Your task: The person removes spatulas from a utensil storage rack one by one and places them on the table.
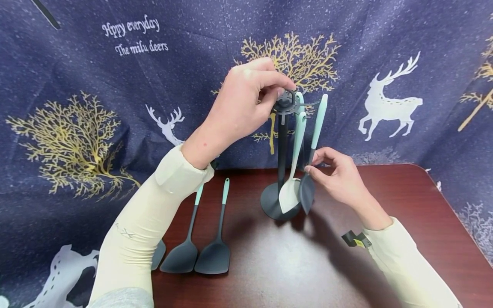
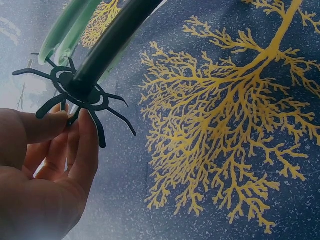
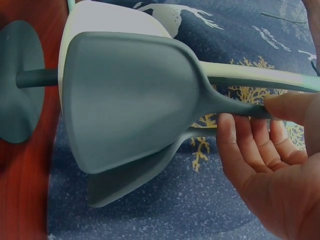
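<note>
A dark utensil stand (image 1: pixel 283 149) with a round base stands upright on the table. My left hand (image 1: pixel 246 96) pinches the loop at its top, above the ring of hooks (image 2: pixel 107 107). My right hand (image 1: pixel 340 177) holds a grey spatula (image 3: pixel 135 100) by its neck, thumb on one side and fingers on the other. This spatula's mint handle (image 1: pixel 320 117) reaches up to a hook at the stand's right side. Beside it hangs a white spatula (image 1: pixel 289 196) with a mint handle. Behind the held one, the right wrist view shows another grey spatula (image 3: pixel 132 185), mostly hidden.
Two grey turners (image 1: pixel 213 256) (image 1: pixel 181 256) with mint handles lie on the dark red table (image 1: pixel 262 265) at the left. Part of a third grey head (image 1: pixel 158 255) shows beside my left sleeve. A blue deer-print cloth (image 1: pixel 208 51) hangs behind the table.
</note>
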{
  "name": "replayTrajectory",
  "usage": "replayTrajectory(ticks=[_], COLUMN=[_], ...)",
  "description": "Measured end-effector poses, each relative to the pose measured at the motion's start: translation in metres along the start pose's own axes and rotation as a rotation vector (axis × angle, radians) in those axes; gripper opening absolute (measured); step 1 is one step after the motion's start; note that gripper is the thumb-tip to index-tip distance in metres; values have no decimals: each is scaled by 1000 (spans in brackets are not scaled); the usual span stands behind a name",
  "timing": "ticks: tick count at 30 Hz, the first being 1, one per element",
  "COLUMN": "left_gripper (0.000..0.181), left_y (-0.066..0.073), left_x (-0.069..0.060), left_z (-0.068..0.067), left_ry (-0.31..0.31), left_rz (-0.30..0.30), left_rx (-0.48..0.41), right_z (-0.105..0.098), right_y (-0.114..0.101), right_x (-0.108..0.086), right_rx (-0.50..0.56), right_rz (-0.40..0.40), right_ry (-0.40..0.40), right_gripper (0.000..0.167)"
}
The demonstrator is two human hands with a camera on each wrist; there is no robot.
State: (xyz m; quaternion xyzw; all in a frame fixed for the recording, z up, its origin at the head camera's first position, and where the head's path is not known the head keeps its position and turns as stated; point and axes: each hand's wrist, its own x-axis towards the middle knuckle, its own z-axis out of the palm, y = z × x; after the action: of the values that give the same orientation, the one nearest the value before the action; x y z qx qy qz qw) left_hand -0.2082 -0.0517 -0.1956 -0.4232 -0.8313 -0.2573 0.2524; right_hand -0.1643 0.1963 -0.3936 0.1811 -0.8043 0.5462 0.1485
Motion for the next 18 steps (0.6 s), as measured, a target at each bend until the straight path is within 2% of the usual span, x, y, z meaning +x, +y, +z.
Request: replayTrajectory(ticks=[10, 18], left_gripper=[28, 29], left_y=[1, 1], left_x=[0, 0], left_z=[0, -1], left_ry=[-8, -10], left_rz=[-13, -17], left_rx=[1, 6], right_z=[-2, -5], right_y=[1, 2], right_x=[-5, -9], right_rx=[31, -13], right_rz=[10, 8], right_ry=[-1, -5], right_gripper=[15, 15])
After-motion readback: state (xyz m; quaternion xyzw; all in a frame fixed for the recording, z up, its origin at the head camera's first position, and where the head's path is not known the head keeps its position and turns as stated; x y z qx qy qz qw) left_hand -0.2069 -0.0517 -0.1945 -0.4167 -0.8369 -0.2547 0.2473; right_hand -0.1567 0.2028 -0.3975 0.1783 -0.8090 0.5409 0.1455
